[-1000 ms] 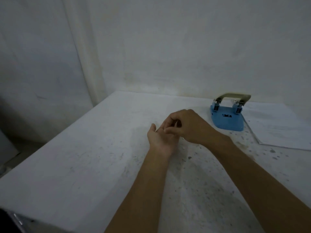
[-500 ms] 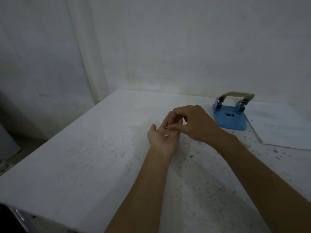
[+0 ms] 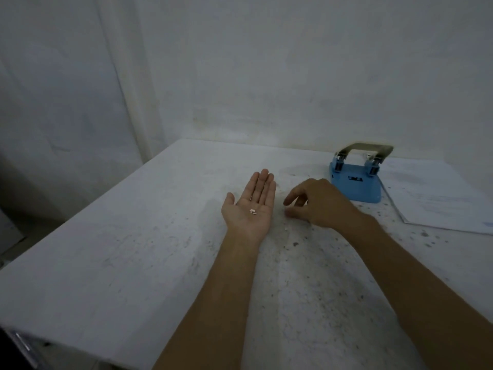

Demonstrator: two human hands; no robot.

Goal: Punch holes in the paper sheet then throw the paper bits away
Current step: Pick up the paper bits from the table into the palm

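My left hand lies palm up over the middle of the white table, fingers straight, with a few small white paper bits resting on the palm. To its right my right hand hovers palm down just above the table, fingers spread and curled, holding nothing. One more small white bit lies on the table below it. The blue hole punch with a metal lever stands behind my right hand. The white paper sheet lies flat at the far right.
A white wall rises directly behind the table. The table's left edge and near-left corner drop off to a dark floor. Dark specks and stains dot the surface around my right forearm.
My right hand has lifted off my left palm and moved right and down toward the table. The left fingers have straightened, leaving the paper bits exposed on the palm.
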